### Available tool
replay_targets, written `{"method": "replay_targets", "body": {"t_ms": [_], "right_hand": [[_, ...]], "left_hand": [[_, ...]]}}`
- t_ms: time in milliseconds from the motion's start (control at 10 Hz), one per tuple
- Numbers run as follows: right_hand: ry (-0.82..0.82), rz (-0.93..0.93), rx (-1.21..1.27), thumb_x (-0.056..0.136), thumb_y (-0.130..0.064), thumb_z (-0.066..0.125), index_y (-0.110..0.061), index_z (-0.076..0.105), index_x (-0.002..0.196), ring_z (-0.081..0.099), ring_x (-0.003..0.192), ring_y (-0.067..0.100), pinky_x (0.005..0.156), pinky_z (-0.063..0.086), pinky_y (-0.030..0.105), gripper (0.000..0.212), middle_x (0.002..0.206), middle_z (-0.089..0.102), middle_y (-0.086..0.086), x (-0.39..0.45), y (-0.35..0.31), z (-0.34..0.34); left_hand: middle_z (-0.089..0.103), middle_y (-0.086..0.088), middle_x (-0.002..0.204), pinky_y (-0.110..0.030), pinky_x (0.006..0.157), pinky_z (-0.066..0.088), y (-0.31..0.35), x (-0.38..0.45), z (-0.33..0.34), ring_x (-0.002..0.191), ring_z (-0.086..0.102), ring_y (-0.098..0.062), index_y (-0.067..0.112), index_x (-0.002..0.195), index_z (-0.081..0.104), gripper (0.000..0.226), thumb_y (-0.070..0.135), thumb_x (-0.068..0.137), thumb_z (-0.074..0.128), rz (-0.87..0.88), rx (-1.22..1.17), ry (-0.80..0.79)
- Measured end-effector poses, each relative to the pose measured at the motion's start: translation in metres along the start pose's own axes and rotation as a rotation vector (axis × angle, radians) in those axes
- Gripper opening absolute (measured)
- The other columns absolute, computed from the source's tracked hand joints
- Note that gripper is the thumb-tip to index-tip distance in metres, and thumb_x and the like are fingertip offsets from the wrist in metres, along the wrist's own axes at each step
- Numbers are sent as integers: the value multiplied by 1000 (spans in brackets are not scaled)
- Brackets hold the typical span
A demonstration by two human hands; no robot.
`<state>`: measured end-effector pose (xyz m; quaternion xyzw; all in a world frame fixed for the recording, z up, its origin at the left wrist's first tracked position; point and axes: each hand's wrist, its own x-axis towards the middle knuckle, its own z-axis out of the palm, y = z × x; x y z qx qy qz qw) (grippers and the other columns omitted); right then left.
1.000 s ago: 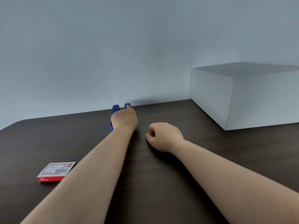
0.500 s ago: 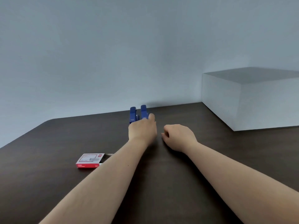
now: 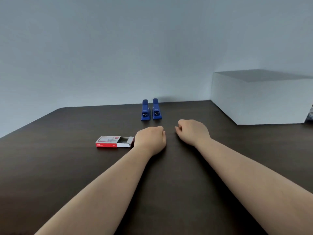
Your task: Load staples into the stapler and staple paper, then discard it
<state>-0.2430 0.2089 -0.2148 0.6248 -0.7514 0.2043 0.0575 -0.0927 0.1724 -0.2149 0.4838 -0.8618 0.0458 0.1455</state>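
Two blue staplers stand side by side near the far edge of the dark table, the left stapler point(image 3: 145, 110) and the right stapler point(image 3: 156, 109), both closed and untouched. A red and white staple box point(image 3: 113, 142) lies left of centre with its inner tray slid partly out. My left hand point(image 3: 150, 139) rests on the table in a loose fist just right of the box, a short way in front of the staplers. My right hand point(image 3: 192, 133) rests curled beside it, holding nothing. No paper is visible.
A large white box point(image 3: 260, 102) stands at the back right of the dark table point(image 3: 67, 167). A bit of something patterned point(image 3: 309, 116) shows at the right edge behind it. The wall runs right behind the staplers.
My left hand has pulled back from the staplers toward me and now rests near the staple box. The staplers are fully uncovered. The view has shifted left.
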Motion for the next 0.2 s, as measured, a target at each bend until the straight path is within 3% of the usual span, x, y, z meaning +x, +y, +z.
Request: {"method": "replay_targets", "body": {"t_ms": [100,200], "right_hand": [[-7,20,48,93,-34,46,-22,38,64,52,76,27,63,36,31,32,78,53,1,0,2,4],[122,201,364,90,-30,56,-19,51,68,54,79,23,67,36,28,25,72,55,-2,-8,11,-6]], "left_hand": [[66,-5,104,-33,69,40,-1,2,3,96,61,-26,18,101,58,31,36,97,33,19,-11,11],[66,-4,100,-32,68,39,-5,2,8,92,60,-26,20,92,55,27,36,97,34,11,-55,8]]}}
